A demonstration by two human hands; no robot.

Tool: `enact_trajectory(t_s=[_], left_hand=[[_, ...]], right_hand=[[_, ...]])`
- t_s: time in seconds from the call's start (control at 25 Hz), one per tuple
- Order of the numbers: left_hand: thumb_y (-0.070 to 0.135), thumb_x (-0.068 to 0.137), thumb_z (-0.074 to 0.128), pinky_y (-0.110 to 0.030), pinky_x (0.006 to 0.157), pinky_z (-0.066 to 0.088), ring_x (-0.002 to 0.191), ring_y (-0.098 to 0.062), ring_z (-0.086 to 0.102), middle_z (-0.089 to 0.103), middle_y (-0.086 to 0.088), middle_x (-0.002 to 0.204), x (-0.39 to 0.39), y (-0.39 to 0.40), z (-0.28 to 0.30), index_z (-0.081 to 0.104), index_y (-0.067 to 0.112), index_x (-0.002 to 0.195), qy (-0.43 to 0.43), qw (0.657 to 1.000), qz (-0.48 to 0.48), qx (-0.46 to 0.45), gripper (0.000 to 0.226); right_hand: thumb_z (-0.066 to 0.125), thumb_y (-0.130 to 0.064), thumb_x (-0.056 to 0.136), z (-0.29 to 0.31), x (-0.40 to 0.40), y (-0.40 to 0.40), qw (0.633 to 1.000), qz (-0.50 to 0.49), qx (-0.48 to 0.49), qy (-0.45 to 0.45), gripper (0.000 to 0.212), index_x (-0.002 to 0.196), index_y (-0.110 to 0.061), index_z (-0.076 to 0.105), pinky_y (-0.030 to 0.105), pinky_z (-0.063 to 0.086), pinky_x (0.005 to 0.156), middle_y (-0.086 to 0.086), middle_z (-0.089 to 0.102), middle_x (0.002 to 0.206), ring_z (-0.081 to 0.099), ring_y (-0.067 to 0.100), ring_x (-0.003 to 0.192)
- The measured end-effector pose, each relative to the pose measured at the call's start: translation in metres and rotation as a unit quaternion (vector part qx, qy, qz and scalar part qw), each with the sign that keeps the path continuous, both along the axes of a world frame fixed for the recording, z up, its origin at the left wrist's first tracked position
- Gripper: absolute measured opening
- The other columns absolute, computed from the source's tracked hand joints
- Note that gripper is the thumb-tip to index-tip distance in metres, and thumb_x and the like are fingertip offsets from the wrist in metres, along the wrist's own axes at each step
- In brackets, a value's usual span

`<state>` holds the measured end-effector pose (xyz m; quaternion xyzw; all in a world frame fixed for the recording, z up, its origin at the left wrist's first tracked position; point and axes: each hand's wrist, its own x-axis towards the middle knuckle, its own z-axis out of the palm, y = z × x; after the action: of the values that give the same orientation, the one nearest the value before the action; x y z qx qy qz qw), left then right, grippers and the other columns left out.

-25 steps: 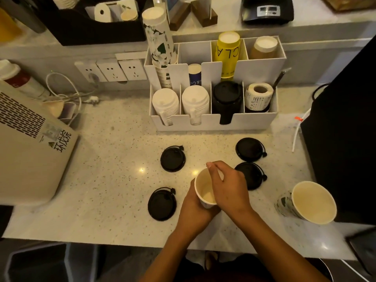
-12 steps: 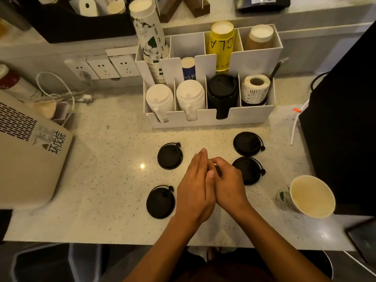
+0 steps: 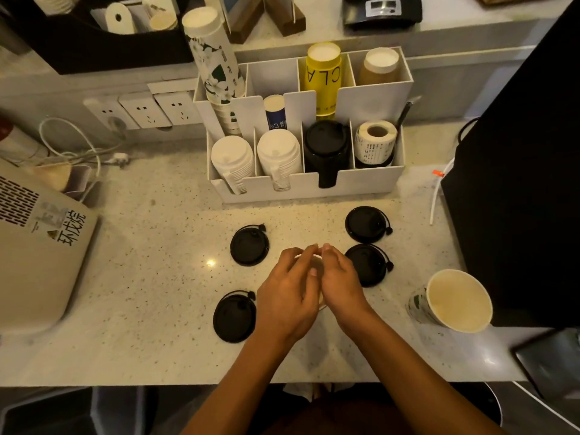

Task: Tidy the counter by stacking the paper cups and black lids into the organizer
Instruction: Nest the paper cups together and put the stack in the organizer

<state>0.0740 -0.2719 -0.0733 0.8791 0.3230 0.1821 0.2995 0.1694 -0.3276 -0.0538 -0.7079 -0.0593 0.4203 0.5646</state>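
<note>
Dim, warm yellowish light, a small glare spot on the counter [image 3: 211,263], wide-angle bending at the edges.

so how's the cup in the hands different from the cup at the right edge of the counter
The cup in the hands is almost wholly covered by the left hand and right hand; the floral cup stands free and untouched. Only the held cup's white rim shows; the floral cup's whole mouth shows. Both are open paper cups outside the organizer.
</note>
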Motion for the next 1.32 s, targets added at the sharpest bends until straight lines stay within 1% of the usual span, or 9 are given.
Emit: enact_trajectory(t_s=[0.2,0.36,0.6,0.68,0.76,0.84,0.96,1.16,1.32], left_hand=[[0.061,0.092,0.042,-0.024,0.069,0.056,0.100,-0.009,0.059,0.045,0.005,0.137,-0.005,0.006,-0.002,0.028,0.048,0.151,0.056,0.997,-0.047,0.039,0.063],[0.083,0.083,0.038,-0.022,0.068,0.048,0.105,-0.014,0.061,0.045,0.008,0.136,-0.003,0.006,0.002,0.026,0.049,0.151,0.077,0.994,-0.049,0.068,0.077],[0.086,0.077,0.042,-0.023,0.069,0.049,0.115,-0.017,0.058,0.042,0.009,0.140,-0.005,0.005,0.005,0.022,0.050,0.152,0.088,0.994,-0.049,0.046,0.086],[0.086,0.076,0.043,-0.020,0.068,0.044,0.114,-0.014,0.057,0.039,0.010,0.142,-0.003,0.005,0.006,0.021,0.050,0.153,0.090,0.993,-0.055,0.046,0.088],[0.084,0.072,0.054,-0.021,0.073,0.044,0.113,-0.007,0.048,0.033,0.009,0.146,-0.004,0.004,0.004,0.016,0.050,0.153,0.065,0.997,-0.043,0.011,0.096],[0.077,0.065,0.070,-0.019,0.081,0.041,0.115,-0.004,0.042,0.033,0.010,0.145,-0.007,0.002,0.000,0.017,0.050,0.149,0.009,0.999,-0.003,-0.051,0.103],[0.076,0.056,0.077,-0.010,0.079,0.035,0.110,-0.005,0.046,0.037,0.017,0.130,-0.008,-0.001,-0.005,0.026,0.051,0.129,-0.030,0.994,0.040,-0.092,0.092],[0.084,0.056,0.072,-0.010,0.077,0.036,0.105,0.005,0.043,0.039,0.022,0.123,-0.009,-0.002,-0.007,0.026,0.059,0.121,-0.041,0.993,0.044,-0.098,0.084],[0.083,0.058,0.072,-0.010,0.081,0.035,0.108,0.009,0.042,0.039,0.029,0.124,-0.012,-0.007,-0.006,0.031,0.052,0.128,-0.056,0.991,0.051,-0.107,0.087]], right_hand=[[0.038,-0.039,0.104,-0.006,0.011,-0.003,0.996,0.044,-0.018,0.074,0.033,0.125,-0.032,0.062,0.036,0.057,0.086,-0.005,0.065,0.122,0.063,0.016,0.110],[0.038,-0.031,0.105,-0.002,0.029,-0.021,0.999,0.016,0.000,-0.048,0.035,0.100,-0.024,0.072,0.026,0.053,0.080,-0.008,0.075,0.100,0.069,0.010,0.098],[0.049,-0.051,0.097,0.016,0.036,-0.088,0.973,0.068,-0.035,-0.219,0.046,0.066,-0.026,0.073,0.026,0.054,0.073,-0.016,0.075,0.073,0.069,-0.001,0.073],[0.056,-0.040,0.097,0.021,0.032,-0.116,0.966,0.117,-0.008,-0.231,0.020,0.096,-0.039,0.076,0.029,0.059,0.078,-0.018,0.076,0.086,0.071,0.000,0.082],[0.058,-0.025,0.098,0.027,0.033,-0.142,0.958,0.073,0.047,-0.274,0.034,0.124,-0.048,0.062,0.028,0.060,0.077,-0.020,0.074,0.099,0.071,0.006,0.091],[0.060,-0.030,0.096,0.029,0.046,-0.165,0.928,-0.011,0.058,-0.369,0.034,0.128,-0.042,0.059,0.030,0.059,0.081,-0.022,0.070,0.107,0.069,0.009,0.099],[0.064,-0.048,0.087,0.023,0.071,-0.188,0.883,-0.030,-0.042,-0.466,0.049,0.133,-0.040,0.051,0.043,0.053,0.095,-0.024,0.054,0.128,0.056,0.012,0.119],[0.064,-0.083,0.064,0.007,0.085,-0.197,0.907,0.054,-0.172,-0.381,0.099,0.148,-0.049,0.023,0.038,0.034,0.106,-0.019,0.022,0.156,0.028,0.011,0.139],[0.080,-0.068,0.063,-0.006,0.082,-0.195,0.911,0.092,-0.174,-0.364,0.107,0.149,-0.051,0.017,0.039,0.039,0.103,-0.016,0.024,0.157,0.035,0.012,0.135]])
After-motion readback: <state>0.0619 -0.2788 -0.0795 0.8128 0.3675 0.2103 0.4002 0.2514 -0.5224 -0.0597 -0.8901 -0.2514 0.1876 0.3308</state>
